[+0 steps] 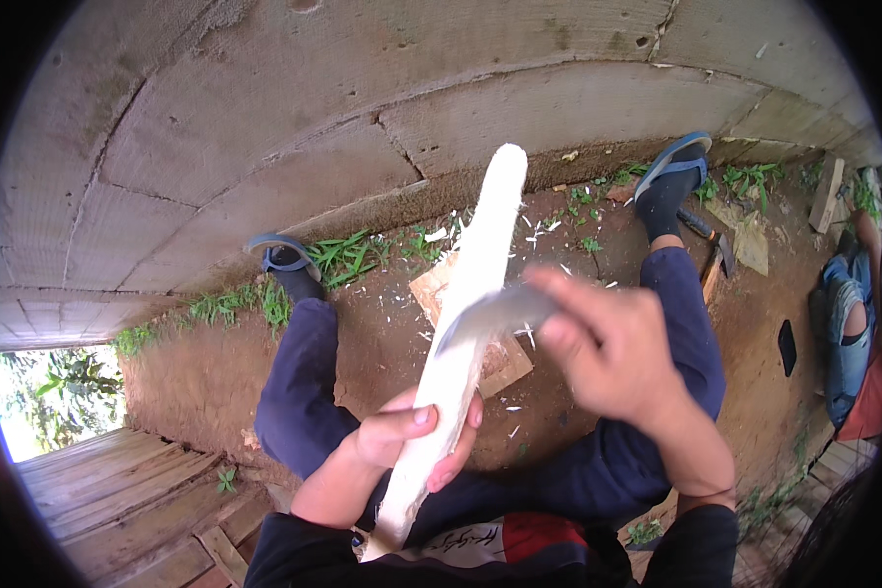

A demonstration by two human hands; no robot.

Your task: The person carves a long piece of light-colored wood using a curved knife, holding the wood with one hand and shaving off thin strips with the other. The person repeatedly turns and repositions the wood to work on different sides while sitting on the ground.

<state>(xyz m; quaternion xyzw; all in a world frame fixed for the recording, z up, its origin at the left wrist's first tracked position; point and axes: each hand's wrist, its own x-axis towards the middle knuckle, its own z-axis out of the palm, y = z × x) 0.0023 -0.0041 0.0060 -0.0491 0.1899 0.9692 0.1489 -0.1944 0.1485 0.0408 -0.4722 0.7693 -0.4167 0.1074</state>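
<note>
A long pale piece of wood (480, 255) slants up in front of me, its lower end near my shirt. My left hand (407, 441) is wrapped round its lower part, thumb on top. In my right hand (612, 343) is a knife with a curved blade (495, 314), which crosses the middle of the wood; motion blurs both. Its handle is hidden in my fist. Beneath the wood, a square wooden block (505, 365) lies on the dirt, partly covered from view.
Shavings litter the dirt floor (392, 353) between my legs. A concrete wall (314, 118) rises ahead, with grass (348, 257) at its foot. Near my right foot lies a dark-handled tool with a metal head (720, 253). Another person (846, 314) sits at far right. Planks (108, 485) are at lower left.
</note>
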